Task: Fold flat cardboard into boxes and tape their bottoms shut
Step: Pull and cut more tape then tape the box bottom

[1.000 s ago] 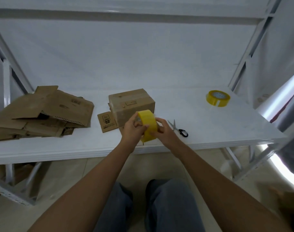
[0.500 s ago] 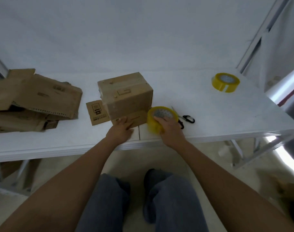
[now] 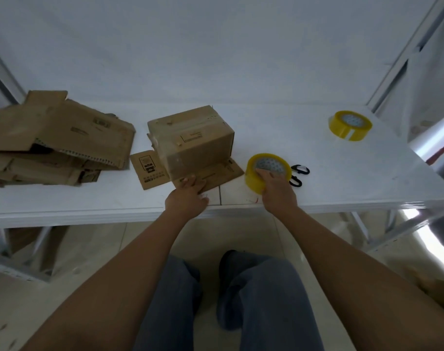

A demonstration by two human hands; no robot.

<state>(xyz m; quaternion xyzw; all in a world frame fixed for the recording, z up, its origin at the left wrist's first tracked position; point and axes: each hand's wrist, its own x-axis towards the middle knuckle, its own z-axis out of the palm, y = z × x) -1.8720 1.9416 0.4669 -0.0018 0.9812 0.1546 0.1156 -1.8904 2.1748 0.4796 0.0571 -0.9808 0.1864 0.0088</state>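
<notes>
Your stack of flat cardboard (image 3: 56, 140) runs off the left edge of the view, so you cannot see how far it extends. To the right of it, just beyond your left hand (image 3: 188, 196), the folded box (image 3: 193, 141) sits on the white table (image 3: 342, 181), its long axis running from near left to far right, with one flap (image 3: 215, 174) lying flat toward you. Your left fingers, laid out fairly straight, rest on that flap's near edge; whether they press down is hard to tell.

Your right hand (image 3: 275, 190) curls over the near rim of the yellow tape roll (image 3: 267, 171), which lies flat with its core facing up. Just past that grip, the roll hides the scissors' (image 3: 298, 174) blades; only the black handles show. A second tape roll (image 3: 350, 125) lies well apart, far right. Behind the table hangs a white backdrop in a metal frame.
</notes>
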